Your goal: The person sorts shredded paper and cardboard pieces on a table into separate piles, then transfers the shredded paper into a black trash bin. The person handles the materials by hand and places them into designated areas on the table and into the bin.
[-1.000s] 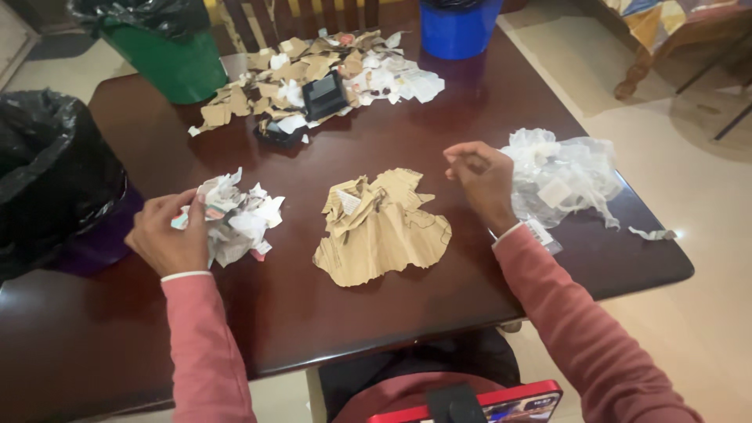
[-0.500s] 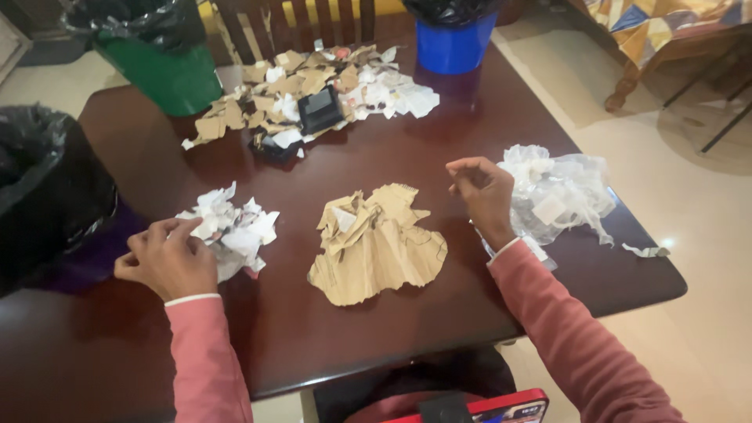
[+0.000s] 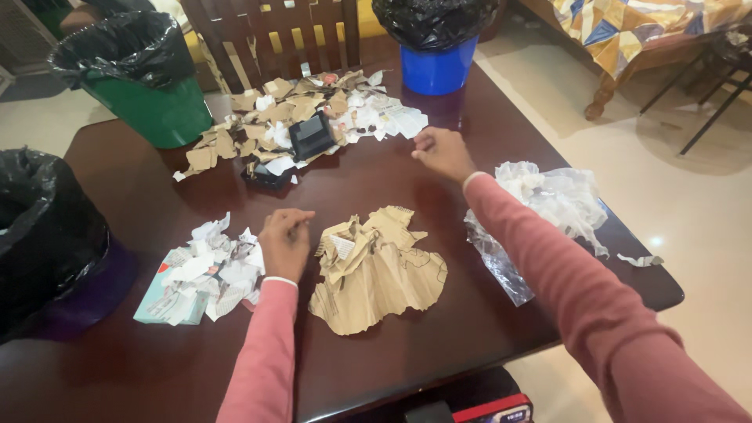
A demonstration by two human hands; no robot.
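left hand (image 3: 286, 241): curled, empty, between white scraps (image 3: 205, 270) and brown paper (image 3: 376, 270) | right hand (image 3: 440, 151): loosely closed, empty (beside mixed pile (image 3: 301, 125), sorted heaps kept apart)

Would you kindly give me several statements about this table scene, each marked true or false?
1. The right hand reaches toward the mixed scrap pile. True.
2. The left hand lies between the white paper pile and the brown paper pile. True.
3. The blue bin has no liner. False: it holds a black bag.
4. The clear plastic pile lies left of the brown paper pile. False: it lies to its right.
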